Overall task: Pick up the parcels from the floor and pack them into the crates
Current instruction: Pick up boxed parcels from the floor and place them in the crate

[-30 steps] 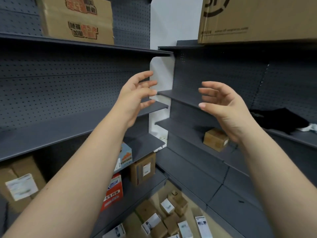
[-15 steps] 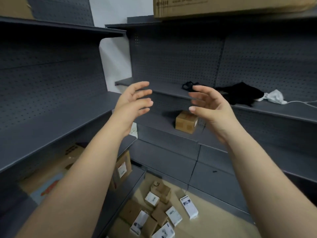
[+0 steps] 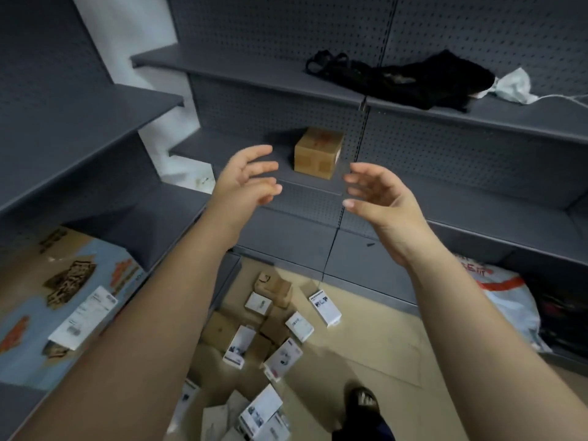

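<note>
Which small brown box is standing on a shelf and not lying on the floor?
The plain brown box on the grey shelf, against the pegboard wall. The other small brown boxes lie among white parcels on the floor.

Print on the parcels [image 3: 324,306] and the white bag [image 3: 509,302] is too blurred to read.

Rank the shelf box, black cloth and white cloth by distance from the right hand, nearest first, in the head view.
1. Shelf box, just beyond and left of the right hand.
2. Black cloth, one shelf up, above the hand.
3. White cloth, same upper shelf, farther right.
</note>
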The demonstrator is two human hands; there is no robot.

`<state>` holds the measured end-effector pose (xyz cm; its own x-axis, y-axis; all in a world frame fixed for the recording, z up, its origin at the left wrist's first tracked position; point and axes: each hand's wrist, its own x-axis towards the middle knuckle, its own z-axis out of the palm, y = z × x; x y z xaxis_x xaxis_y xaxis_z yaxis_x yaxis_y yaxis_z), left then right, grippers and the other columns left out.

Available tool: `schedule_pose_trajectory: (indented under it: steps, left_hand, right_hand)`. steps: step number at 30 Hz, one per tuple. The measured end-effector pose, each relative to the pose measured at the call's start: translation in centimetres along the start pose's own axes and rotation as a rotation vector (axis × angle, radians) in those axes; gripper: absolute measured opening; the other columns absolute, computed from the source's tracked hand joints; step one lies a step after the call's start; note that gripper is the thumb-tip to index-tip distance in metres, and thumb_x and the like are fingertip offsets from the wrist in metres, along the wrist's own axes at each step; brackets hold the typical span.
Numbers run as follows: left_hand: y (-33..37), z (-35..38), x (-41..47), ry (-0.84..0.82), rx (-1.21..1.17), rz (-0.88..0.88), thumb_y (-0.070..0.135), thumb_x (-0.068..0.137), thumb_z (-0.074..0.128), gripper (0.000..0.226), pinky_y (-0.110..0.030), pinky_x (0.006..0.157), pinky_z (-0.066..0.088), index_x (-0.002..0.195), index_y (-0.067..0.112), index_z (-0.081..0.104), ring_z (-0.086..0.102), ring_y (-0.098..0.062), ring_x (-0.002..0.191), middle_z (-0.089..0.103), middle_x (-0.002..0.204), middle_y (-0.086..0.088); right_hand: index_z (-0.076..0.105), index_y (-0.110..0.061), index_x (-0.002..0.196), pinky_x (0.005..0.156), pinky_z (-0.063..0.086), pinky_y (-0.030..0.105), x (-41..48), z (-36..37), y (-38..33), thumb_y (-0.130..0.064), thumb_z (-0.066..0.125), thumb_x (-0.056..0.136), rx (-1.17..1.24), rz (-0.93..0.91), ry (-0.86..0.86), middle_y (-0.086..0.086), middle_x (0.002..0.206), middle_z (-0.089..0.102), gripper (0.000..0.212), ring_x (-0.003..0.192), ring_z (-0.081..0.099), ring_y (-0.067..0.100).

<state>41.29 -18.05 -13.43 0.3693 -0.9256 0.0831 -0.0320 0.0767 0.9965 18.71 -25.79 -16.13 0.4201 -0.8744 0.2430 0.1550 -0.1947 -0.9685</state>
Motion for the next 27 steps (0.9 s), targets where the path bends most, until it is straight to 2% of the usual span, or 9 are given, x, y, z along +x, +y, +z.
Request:
schedule_pose_trajectory:
  steps: [5,8,12,16,19,21,23,25,27]
  left_hand:
    - [-4.9,4.8,4.4,0.092,-0.044,-0.074,-0.011,0.091,0.061,0.05,-0.028,0.084,0.053,0.125,0.026,0.057,0.064,-0.008,0.094,0.064,0.117,0.002]
    - [-6.6,7.8,7.0,0.18,-0.092,-0.107,-0.014,0.09,0.059,0.052,-0.033,0.088,0.052,0.117,0.031,0.06,0.066,-0.004,0.088,0.065,0.117,0.002]
    - [-8.5,10.7,9.3,0.272,-0.152,-0.139,-0.014,0.088,0.06,0.053,-0.04,0.09,0.05,0.117,0.031,0.06,0.063,-0.018,0.105,0.066,0.117,0.001]
    - [-11.0,12.6,11.1,0.413,-0.369,-0.246,-0.008,0.076,0.064,0.055,-0.038,0.082,0.057,0.119,0.027,0.059,0.067,-0.026,0.099,0.064,0.12,-0.011]
    - [-13.0,12.4,11.3,0.527,-0.402,-0.337,-0.005,0.082,0.062,0.055,-0.047,0.094,0.056,0.126,0.028,0.058,0.064,-0.033,0.117,0.063,0.129,-0.014]
    - [-14.0,11.9,11.6,0.574,-0.358,-0.354,-0.005,0.088,0.06,0.054,-0.039,0.089,0.059,0.132,0.026,0.055,0.064,-0.029,0.119,0.062,0.132,-0.013]
    - [-14.9,10.9,12.3,0.586,-0.313,-0.342,-0.008,0.092,0.055,0.055,-0.031,0.079,0.06,0.139,0.021,0.052,0.065,-0.022,0.109,0.063,0.129,-0.013]
    - [-16.1,9.5,13.4,0.577,-0.28,-0.346,-0.01,0.092,0.053,0.057,-0.034,0.083,0.058,0.141,0.019,0.05,0.066,-0.014,0.101,0.064,0.12,-0.008]
    - [-16.8,8.9,13.8,0.563,-0.241,-0.336,-0.011,0.092,0.053,0.055,-0.038,0.088,0.055,0.138,0.02,0.052,0.068,-0.007,0.092,0.066,0.113,0.0]
  right_hand:
    - [0.063,-0.025,0.118,0.103,0.047,0.032,4.9,-4.6,3.9,-0.007,0.078,0.069,-0.036,0.054,-0.088,-0.001,0.116,0.067,0.054,0.11,0.06,0.015]
    - [0.063,-0.024,0.119,0.1,0.049,0.03,8.6,-8.0,5.4,0.001,0.079,0.072,-0.047,0.077,-0.168,0.001,0.117,0.066,0.055,0.113,0.059,0.017]
    - [0.062,-0.025,0.118,0.087,0.051,0.021,12.2,-11.2,8.5,0.011,0.075,0.077,-0.039,0.124,-0.239,0.001,0.117,0.066,0.056,0.112,0.057,0.015]
    - [0.064,-0.025,0.115,0.096,0.049,0.029,16.5,-13.3,12.7,0.003,0.078,0.07,0.075,0.264,-0.29,0.0,0.114,0.067,0.055,0.109,0.058,0.014]
    - [0.065,-0.026,0.115,0.098,0.049,0.032,18.6,-13.3,15.6,0.005,0.077,0.073,0.145,0.37,-0.266,0.003,0.117,0.066,0.053,0.111,0.058,0.018]
    - [0.063,-0.024,0.116,0.093,0.05,0.028,19.6,-12.6,17.2,0.012,0.072,0.078,0.116,0.389,-0.294,0.004,0.118,0.064,0.053,0.114,0.058,0.02]
    - [0.061,-0.022,0.119,0.09,0.05,0.024,20.3,-11.6,18.5,0.006,0.076,0.076,0.091,0.394,-0.343,0.004,0.119,0.064,0.053,0.113,0.059,0.018]
    - [0.061,-0.023,0.121,0.092,0.05,0.024,21.1,-10.2,19.9,-0.005,0.078,0.07,0.049,0.398,-0.384,0.004,0.122,0.064,0.057,0.114,0.06,0.016]
    - [0.06,-0.021,0.123,0.097,0.05,0.026,21.3,-9.8,20.4,-0.005,0.079,0.07,0.03,0.391,-0.406,0.005,0.124,0.063,0.059,0.117,0.059,0.018]
